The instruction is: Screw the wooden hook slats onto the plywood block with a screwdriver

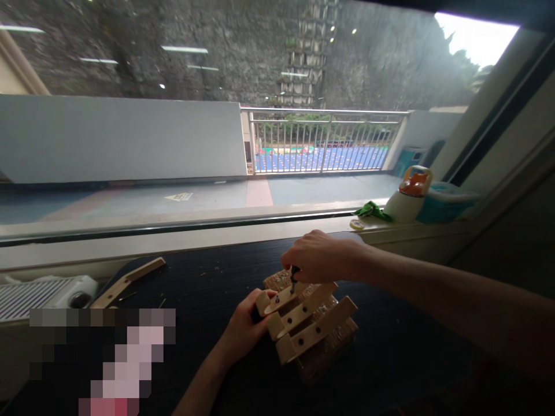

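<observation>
Your right arm [451, 297] has fingers [291, 259] round a screwdriver [295, 273] on the farthest, rightward-rising wooden strip [284, 297], lower centre, left fingers [254, 299] clasping its end.

2 hands [247, 322] [321, 258], 3 block-ended wooden bars [297, 315], 1 slim tool [295, 274], 1 green cloth [372, 211]

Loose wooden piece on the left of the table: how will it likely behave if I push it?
The loose wooden piece is probably stiff, since it looks like solid wood. Its angled shape suggests it would pivot or slide on the dark table rather than roll. Being slim, it's likely light.
</observation>
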`<state>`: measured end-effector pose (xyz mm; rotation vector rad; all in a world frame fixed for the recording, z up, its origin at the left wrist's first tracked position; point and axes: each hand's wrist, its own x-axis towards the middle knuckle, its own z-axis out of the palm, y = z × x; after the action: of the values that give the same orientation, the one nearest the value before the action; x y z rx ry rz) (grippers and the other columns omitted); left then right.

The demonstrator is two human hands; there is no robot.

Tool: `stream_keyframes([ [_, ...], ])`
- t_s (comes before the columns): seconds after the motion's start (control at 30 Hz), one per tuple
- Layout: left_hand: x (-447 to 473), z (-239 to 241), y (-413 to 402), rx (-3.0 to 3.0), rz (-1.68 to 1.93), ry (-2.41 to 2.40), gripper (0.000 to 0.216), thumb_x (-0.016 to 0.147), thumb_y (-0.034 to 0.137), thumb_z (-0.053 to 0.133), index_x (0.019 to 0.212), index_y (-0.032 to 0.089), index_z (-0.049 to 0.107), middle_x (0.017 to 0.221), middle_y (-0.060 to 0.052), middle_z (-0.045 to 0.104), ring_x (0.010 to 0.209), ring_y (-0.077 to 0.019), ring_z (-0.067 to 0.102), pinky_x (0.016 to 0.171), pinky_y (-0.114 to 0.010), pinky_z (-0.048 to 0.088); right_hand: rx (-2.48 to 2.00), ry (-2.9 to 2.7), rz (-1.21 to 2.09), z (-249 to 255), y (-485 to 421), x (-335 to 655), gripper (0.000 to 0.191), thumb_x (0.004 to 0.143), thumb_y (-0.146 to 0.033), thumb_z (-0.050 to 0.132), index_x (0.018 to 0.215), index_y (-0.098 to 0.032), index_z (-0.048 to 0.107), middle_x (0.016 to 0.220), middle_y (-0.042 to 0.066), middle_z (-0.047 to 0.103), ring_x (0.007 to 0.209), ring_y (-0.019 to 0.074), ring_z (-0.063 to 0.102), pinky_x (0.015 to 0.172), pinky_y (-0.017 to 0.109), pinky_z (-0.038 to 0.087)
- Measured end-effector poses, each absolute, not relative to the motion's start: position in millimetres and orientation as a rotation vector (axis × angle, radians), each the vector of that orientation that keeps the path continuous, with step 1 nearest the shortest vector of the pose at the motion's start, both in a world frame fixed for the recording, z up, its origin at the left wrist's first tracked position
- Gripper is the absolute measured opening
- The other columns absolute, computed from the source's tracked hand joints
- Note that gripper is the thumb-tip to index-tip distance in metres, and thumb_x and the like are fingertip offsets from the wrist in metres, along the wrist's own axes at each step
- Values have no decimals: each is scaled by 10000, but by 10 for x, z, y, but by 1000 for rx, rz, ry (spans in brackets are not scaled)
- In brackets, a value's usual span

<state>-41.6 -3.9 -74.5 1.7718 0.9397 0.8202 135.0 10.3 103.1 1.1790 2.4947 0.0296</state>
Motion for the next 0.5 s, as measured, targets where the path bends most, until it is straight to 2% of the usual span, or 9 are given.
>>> stream_keyframes([
  [0.07, -413, -744, -38, 1777, 824, 936, 287, 752, 250, 618, 1028, 177, 588, 890, -36, 637, 826, -193, 581, 747, -266, 461, 1090, 2503, 15, 1038, 102, 1345, 189, 761, -169, 522, 888, -183, 661, 811, 60, 674, 718, 181, 601, 572, 265, 372],
  [0.17, -409, -739, -38, 1777, 818, 936, 282, 753, 253, 615, 1024, 179, 591, 860, -28, 627, 804, -183, 576, 735, -259, 462, 989, 2518, 30, 993, 117, 1350, 176, 765, -144, 512, 858, -148, 662, 780, 79, 667, 692, 180, 597, 550, 259, 361],
  [0.3, -407, -739, -38, 1751, 822, 950, 285, 742, 255, 622, 1016, 181, 595, 882, -32, 632, 827, -193, 578, 757, -268, 464, 1015, 2577, 8, 892, 146, 1391, 200, 806, -188, 471, 868, -136, 653, 763, 87, 659, 690, 177, 599, 567, 259, 369],
  [0.5, -406, -731, -38, 1768, 818, 960, 266, 755, 247, 605, 1012, 179, 592, 882, -35, 638, 833, -200, 579, 767, -280, 460, 1279, 2556, 0, 825, 139, 1416, 270, 829, -315, 441, 838, -141, 647, 765, 100, 665, 724, 204, 617, 594, 281, 392],
])
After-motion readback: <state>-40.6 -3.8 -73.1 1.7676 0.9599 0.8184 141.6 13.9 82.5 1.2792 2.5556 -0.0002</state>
